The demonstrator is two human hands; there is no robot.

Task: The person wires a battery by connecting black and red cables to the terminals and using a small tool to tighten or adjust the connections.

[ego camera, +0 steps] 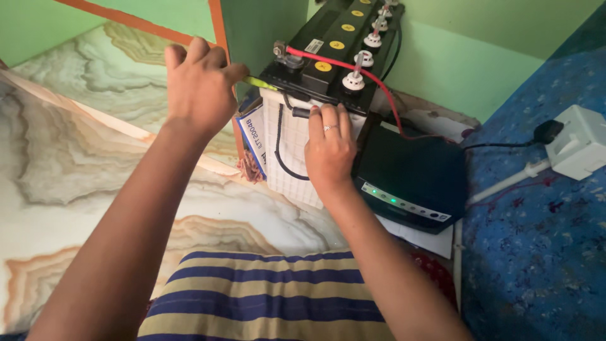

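A tall battery [290, 151] with a white case and black top stands on the floor. My left hand [199, 85] grips a yellow-green handled tool [260, 83] whose tip reaches the front terminal [287, 58] where a red cable [353, 68] is clamped. My right hand [329, 148] rests against the battery's front edge, fingers pinching the end of a black cable [281, 148] that loops down the white side. Yellow round stickers and white vent caps [353, 80] line the top.
A black inverter box [410, 177] with green lights sits right of the battery on white paper. A white wall socket with plug [577, 142] is on the blue wall. Marble-pattern floor lies left; a striped cloth [265, 297] covers my lap.
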